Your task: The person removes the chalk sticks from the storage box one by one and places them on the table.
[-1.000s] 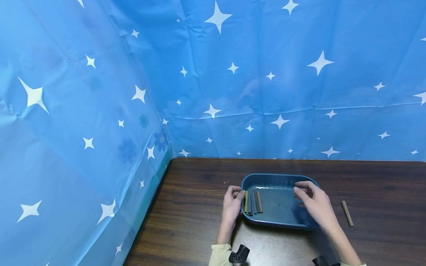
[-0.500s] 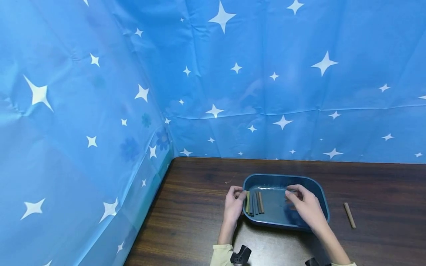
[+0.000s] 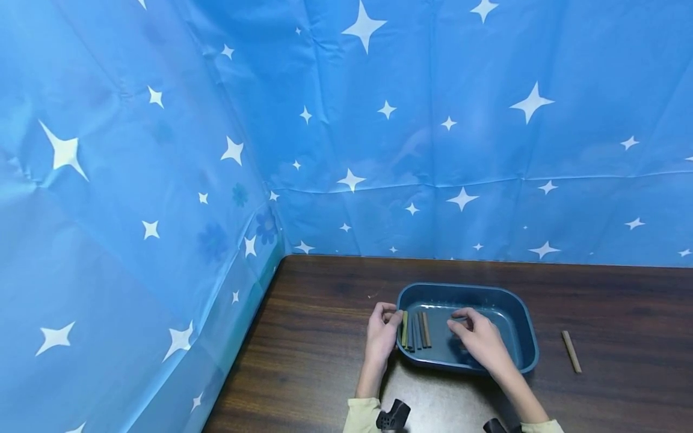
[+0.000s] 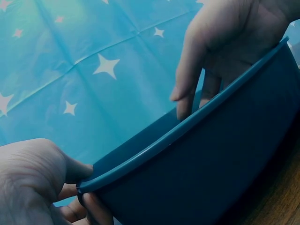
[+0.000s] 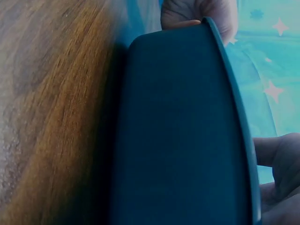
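A dark blue rectangular plastic tub [image 3: 468, 287] sits on the wooden table in the head view. My left hand [image 3: 381, 334] grips its left end, thumb on the inside of the rim and fingers outside, as the left wrist view shows too. Several short thin sticks [image 3: 425, 331] lie side by side at that end of the tub, yellow-green, grey-blue and brown. My right hand [image 3: 480, 340] hovers over the middle of the tub, to the right of the sticks. Its thumb and forefinger stand apart, with nothing visible between them; the fingers dip below the rim in the left wrist view.
One brown stick [image 3: 571, 352] lies on the dark wooden table [image 3: 325, 313], right of the tub. Blue star-printed sheeting [image 3: 411, 150] hangs behind the table and along its left side.
My right hand has moved left from the tub's right end to over its middle. The left hand keeps its grip on the rim. The sticks lie as before.
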`<state>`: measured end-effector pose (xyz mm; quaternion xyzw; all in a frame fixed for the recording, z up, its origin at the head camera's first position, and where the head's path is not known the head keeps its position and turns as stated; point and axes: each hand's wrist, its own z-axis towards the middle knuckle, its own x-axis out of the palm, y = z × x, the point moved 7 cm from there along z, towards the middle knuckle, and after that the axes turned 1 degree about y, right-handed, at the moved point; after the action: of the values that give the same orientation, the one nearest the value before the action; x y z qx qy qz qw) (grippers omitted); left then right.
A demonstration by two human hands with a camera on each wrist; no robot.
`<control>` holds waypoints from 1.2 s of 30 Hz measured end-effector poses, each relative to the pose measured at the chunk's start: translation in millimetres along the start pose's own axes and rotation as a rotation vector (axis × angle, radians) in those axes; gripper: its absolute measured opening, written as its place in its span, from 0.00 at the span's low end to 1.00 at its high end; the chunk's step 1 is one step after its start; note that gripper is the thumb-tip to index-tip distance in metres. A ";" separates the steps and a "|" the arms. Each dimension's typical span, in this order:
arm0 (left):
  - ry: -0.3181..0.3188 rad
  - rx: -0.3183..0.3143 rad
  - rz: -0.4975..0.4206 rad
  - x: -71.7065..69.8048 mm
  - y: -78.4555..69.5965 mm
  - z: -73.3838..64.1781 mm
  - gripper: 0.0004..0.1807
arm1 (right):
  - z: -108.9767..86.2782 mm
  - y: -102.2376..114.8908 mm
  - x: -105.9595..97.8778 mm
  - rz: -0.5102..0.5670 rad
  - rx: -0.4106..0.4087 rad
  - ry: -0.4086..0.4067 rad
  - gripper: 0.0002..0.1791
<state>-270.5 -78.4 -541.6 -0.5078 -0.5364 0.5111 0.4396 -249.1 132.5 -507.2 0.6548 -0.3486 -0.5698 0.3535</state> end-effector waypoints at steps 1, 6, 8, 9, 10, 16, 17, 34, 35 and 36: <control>-0.002 0.006 0.002 0.4 0.3 0.4 0.10 | 0.6 -0.3 0.4 -0.015 -0.001 -0.002 0.21; -0.004 -0.001 -0.002 1.3 0.9 1.5 0.11 | 5.7 -3.1 1.3 -0.035 0.014 0.002 0.22; -0.001 -0.005 -0.005 1.4 0.7 1.7 0.11 | 8.8 -5.0 1.3 -0.032 0.027 0.005 0.23; 0.001 -0.004 -0.006 1.7 0.5 1.7 0.11 | 10.6 -6.4 1.3 -0.035 0.034 0.005 0.23; 0.002 -0.002 -0.007 1.9 0.4 1.8 0.11 | 12.4 -7.9 1.7 -0.037 0.039 0.006 0.24; -0.008 0.003 -0.002 0.6 0.7 2.5 0.10 | 20.2 -10.6 10.6 -0.057 0.061 0.070 0.26; -0.010 0.000 -0.001 0.3 0.9 2.6 0.10 | 20.9 -10.1 12.4 -0.054 0.063 0.084 0.27; -0.017 0.004 -0.004 0.8 -0.1 0.1 0.11 | 32.1 -0.5 40.3 0.011 0.039 0.190 0.28; -0.015 0.004 -0.007 1.1 -0.2 0.0 0.11 | 33.0 0.5 42.1 0.013 0.040 0.189 0.27; -0.013 0.003 -0.009 1.4 -0.2 0.0 0.11 | 33.7 1.9 43.8 0.013 0.037 0.190 0.27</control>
<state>-270.7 -77.0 -541.4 -0.5013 -0.5410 0.5130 0.4392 -278.0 91.8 -530.9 0.7101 -0.3282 -0.4964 0.3765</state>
